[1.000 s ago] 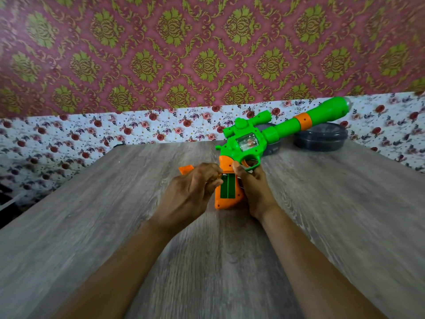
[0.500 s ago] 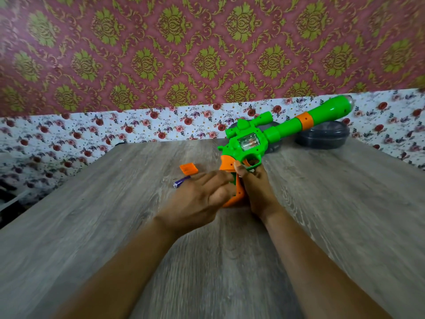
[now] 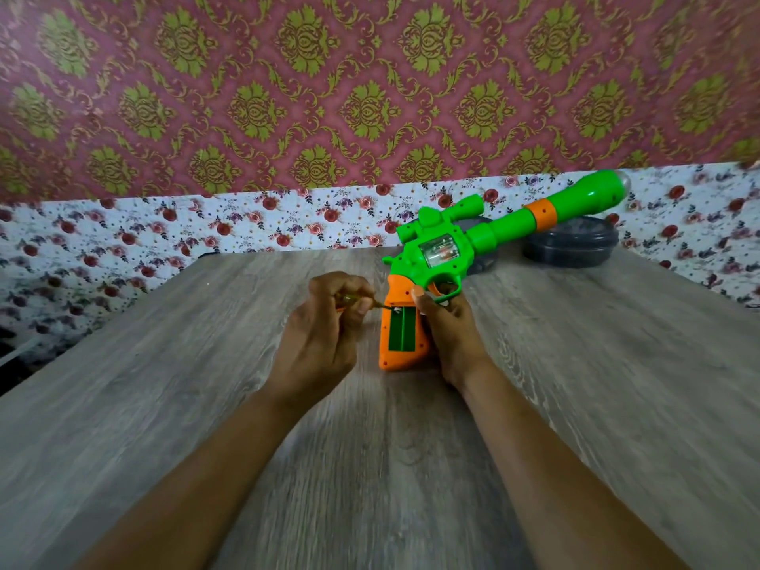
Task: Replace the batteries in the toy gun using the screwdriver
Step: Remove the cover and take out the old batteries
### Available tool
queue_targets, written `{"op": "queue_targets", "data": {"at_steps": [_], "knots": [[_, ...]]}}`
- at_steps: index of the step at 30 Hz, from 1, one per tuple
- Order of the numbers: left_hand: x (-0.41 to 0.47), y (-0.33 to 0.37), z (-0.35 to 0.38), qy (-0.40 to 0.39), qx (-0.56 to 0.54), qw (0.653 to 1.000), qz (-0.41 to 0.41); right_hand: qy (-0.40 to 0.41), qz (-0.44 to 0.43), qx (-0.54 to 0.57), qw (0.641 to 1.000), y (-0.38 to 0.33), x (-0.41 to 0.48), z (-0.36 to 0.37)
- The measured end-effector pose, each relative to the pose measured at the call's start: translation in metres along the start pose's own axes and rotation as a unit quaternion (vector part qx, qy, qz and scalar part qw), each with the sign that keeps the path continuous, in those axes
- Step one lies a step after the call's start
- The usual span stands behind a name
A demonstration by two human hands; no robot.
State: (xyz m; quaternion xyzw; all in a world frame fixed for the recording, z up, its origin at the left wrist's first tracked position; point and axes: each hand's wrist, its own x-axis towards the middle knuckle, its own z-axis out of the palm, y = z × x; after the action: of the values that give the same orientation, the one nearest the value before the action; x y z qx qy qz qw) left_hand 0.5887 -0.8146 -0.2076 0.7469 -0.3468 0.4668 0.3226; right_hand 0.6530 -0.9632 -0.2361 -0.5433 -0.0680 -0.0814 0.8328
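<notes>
left hand [image 3: 320,339] has its fingers curled round the screwdriver [image 3: 372,304]. the handle is mostly buried in the fist and the thin shaft pokes out to the right. the tip is at the top end of the open battery bay [image 3: 402,329], by the spring; can't tell if it's touching.

toy gun [image 3: 444,253] lies on its side on the table [image 3: 370,466], grip toward the person, barrel running up and away to the right. the bay's long axis runs along the grip, near-far, so the screwdriver comes at it crosswise from the left. the bay has no cover on and looks green inside; i see no batts in it.

right hand [image 3: 448,327] wraps the grip from the right side, thumb on the orange just by the trigger guard, steadying it.

the left hand is the one working, and both hands sit right at the grip. there's open table in front and to the left. a dark round tub [image 3: 569,246] sits at the back under the barrel, well apart from the hands. the wall is just behind the muzzle, so prob little room to slide the gun fwd.
</notes>
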Motion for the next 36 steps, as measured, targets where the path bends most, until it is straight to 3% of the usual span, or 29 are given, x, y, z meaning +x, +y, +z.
{"op": "queue_targets", "data": {"at_steps": [13,20,24,26,29,31,36], "knots": [[-0.003,-0.004,0.003,-0.044,0.034,0.996,0.065,-0.007,-0.006,-0.014,1.0,-0.001,-0.002,0.003],[-0.006,-0.004,0.005,-0.076,0.11,0.981,0.141,-0.011,0.0,0.002,1.0,0.0,-0.001,0.001],[-0.001,0.002,0.001,0.009,0.009,0.999,-0.052,-0.019,-0.002,0.002,1.0,-0.003,-0.001,-0.001],[0.002,-0.003,-0.005,0.054,-0.008,0.993,-0.103,-0.015,-0.007,0.004,1.0,-0.003,0.0,0.001],[0.003,-0.006,-0.006,0.03,-0.024,0.987,-0.158,-0.017,-0.007,-0.001,1.0,-0.005,-0.001,0.006],[0.003,-0.002,-0.004,-0.017,-0.026,0.987,-0.159,-0.025,-0.015,0.0,1.0,-0.005,-0.002,0.007],[0.007,-0.005,-0.015,0.053,-0.054,0.989,-0.126,-0.028,-0.024,-0.02,0.999,-0.004,0.0,0.003]]}}
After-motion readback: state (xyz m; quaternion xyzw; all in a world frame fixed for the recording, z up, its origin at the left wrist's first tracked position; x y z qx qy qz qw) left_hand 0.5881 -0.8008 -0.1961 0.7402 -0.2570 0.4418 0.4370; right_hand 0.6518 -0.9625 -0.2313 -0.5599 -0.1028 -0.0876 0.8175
